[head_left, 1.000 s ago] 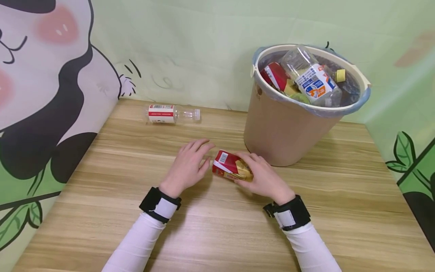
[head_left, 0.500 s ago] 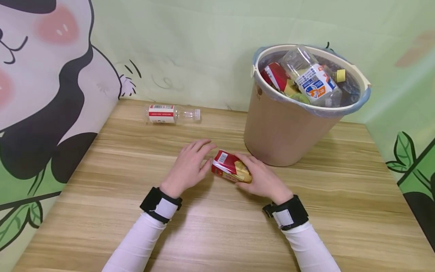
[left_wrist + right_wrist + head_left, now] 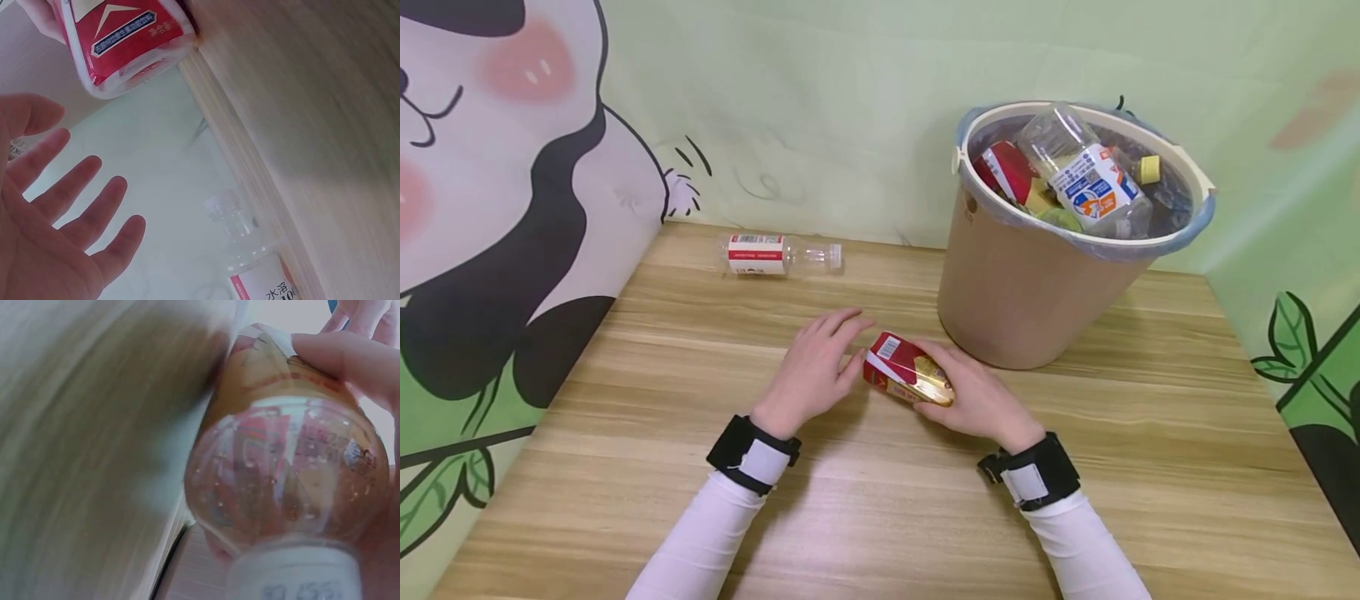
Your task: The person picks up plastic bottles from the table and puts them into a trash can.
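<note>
My right hand [image 3: 981, 396] grips a small plastic bottle [image 3: 904, 367] with a red and gold label, which lies on its side just above or on the wooden table; I cannot tell which. Its base points toward my left hand [image 3: 808, 362], whose fingers are loosely bent with nothing between them. In the left wrist view, a gap separates those fingers [image 3: 103, 200] from the red base end of the bottle [image 3: 134, 37]. The right wrist view shows the bottle's clear shoulder and white cap [image 3: 297, 572], with my thumb [image 3: 344, 362] against the label.
A clear bottle [image 3: 758, 255] with a white and red label lies at the back left of the table [image 3: 850, 517]. Behind my right hand stands a beige bin [image 3: 1022, 283], lined with a bag and filled with several bottles and packages. Printed cloth walls surround the table.
My right hand and the bottle have shifted slightly left, the bottle turning a little as it moves toward my left hand. The left hand has hardly moved.
</note>
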`<act>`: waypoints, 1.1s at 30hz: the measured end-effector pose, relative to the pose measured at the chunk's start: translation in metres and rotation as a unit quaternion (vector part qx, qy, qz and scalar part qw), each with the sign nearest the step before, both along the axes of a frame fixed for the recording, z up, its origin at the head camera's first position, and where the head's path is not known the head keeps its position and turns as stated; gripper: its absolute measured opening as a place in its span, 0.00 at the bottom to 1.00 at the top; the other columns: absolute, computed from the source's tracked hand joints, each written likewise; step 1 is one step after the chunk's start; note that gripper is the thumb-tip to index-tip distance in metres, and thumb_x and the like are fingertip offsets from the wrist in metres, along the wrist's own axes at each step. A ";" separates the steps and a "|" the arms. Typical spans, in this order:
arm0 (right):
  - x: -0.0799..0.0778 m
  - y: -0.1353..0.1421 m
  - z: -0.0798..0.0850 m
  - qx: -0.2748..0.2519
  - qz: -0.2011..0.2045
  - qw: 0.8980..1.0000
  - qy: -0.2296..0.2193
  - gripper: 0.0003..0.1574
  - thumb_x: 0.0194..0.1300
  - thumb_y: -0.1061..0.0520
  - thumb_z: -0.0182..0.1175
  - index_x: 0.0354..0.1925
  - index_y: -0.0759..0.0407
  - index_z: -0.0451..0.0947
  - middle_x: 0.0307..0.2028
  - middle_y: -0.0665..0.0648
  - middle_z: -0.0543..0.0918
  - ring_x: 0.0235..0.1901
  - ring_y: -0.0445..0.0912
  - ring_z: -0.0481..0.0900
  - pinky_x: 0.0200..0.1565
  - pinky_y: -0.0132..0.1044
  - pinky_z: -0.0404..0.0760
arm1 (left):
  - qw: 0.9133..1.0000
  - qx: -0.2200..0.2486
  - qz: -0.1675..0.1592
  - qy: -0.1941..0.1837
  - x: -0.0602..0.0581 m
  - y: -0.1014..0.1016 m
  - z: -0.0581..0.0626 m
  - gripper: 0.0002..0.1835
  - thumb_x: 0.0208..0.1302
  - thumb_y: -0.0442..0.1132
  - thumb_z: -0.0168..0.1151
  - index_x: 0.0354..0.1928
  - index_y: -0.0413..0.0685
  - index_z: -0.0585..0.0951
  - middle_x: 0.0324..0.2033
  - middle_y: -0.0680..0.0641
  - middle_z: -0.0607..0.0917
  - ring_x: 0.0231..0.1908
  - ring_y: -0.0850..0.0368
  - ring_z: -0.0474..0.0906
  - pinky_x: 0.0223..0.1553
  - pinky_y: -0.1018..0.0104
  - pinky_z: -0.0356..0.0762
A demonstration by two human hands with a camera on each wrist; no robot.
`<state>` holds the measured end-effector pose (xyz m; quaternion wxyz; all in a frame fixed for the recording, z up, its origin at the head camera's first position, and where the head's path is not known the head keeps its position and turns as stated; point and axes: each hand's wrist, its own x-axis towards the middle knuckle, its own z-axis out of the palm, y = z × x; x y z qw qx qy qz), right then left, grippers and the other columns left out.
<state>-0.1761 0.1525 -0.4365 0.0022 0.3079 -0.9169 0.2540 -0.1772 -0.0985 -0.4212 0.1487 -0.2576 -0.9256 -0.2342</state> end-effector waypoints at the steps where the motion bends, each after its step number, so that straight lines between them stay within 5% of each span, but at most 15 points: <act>1: 0.000 0.000 0.001 -0.003 -0.003 1.000 0.003 0.51 0.49 0.45 0.69 0.69 0.48 0.59 0.52 0.56 0.76 0.45 0.46 0.75 0.45 0.42 0.78 | 1.000 0.003 0.001 0.002 0.000 0.000 0.000 0.23 0.64 0.40 0.57 0.61 0.47 0.73 0.61 0.40 0.72 0.60 0.42 0.67 0.59 0.42 0.65; 7: 0.000 0.000 0.005 -0.027 -0.028 0.999 0.017 0.49 0.50 0.42 0.68 0.68 0.42 0.59 0.48 0.52 0.76 0.43 0.45 0.74 0.42 0.42 0.77 | 0.999 0.021 0.012 0.025 -0.001 -0.001 0.002 0.24 0.61 0.37 0.58 0.61 0.46 0.72 0.60 0.39 0.73 0.59 0.42 0.69 0.58 0.43 0.68; 17: 0.001 -0.001 0.014 -0.104 -0.047 0.993 -0.018 0.50 0.56 0.37 0.64 0.71 0.41 0.53 0.61 0.50 0.70 0.52 0.47 0.72 0.49 0.49 0.76 | 0.995 0.065 0.041 0.067 -0.003 0.000 0.001 0.23 0.66 0.41 0.52 0.62 0.46 0.71 0.59 0.41 0.74 0.57 0.43 0.71 0.53 0.43 0.71; 24: 0.002 -0.002 0.019 -0.190 -0.059 0.978 -0.056 0.46 0.60 0.41 0.62 0.71 0.41 0.53 0.57 0.54 0.73 0.45 0.49 0.75 0.39 0.44 0.78 | 0.992 0.086 0.047 0.076 -0.003 0.000 0.004 0.24 0.66 0.41 0.51 0.64 0.47 0.70 0.59 0.41 0.73 0.57 0.43 0.71 0.53 0.43 0.71; 33: 0.005 0.002 0.028 -0.216 -0.065 0.972 -0.067 0.45 0.60 0.50 0.62 0.71 0.39 0.53 0.56 0.56 0.74 0.43 0.50 0.75 0.37 0.43 0.77 | 0.991 0.093 0.040 0.083 -0.001 0.006 0.004 0.24 0.63 0.37 0.55 0.62 0.45 0.71 0.58 0.41 0.74 0.55 0.45 0.72 0.52 0.44 0.72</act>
